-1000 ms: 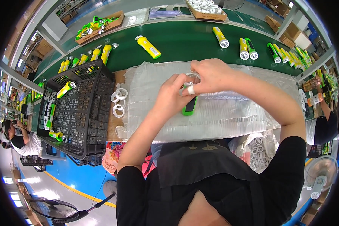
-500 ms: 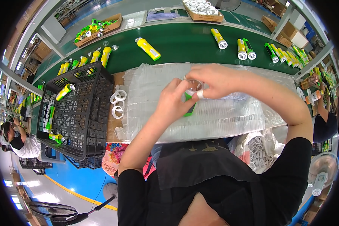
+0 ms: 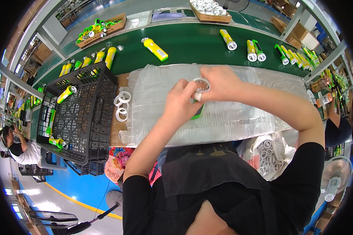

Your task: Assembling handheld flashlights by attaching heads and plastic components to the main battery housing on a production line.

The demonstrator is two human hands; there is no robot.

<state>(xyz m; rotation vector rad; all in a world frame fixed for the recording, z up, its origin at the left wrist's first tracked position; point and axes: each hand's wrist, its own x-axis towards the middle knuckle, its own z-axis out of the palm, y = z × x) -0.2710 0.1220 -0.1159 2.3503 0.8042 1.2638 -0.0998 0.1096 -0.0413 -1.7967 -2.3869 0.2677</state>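
In front of me, over the plastic-covered bench, my left hand (image 3: 179, 102) is closed round a flashlight (image 3: 199, 111), whose green end shows below the fingers. Its clear round head points up between my two hands. A white ring (image 3: 206, 81) sits around that head, seemingly level with its rim. My right hand (image 3: 222, 84) grips the ring from the right, fingers over the far side and thumb at the near side. A second white piece shows by the right thumb; whether it is another ring I cannot tell. Most of the flashlight's body is hidden by my fingers.
Several loose white rings (image 3: 122, 114) lie left of the plastic sheet (image 3: 161, 129). A black crate (image 3: 86, 150) with a few flashlights stands further left. Across the green belt (image 3: 192, 41) lie more flashlights. A bag of rings (image 3: 267, 156) sits near my right side.
My right hand has shifted slightly, its thumb moving left toward the flashlight. The white ring now shows around the clear head, where mostly bare clear rim showed before.
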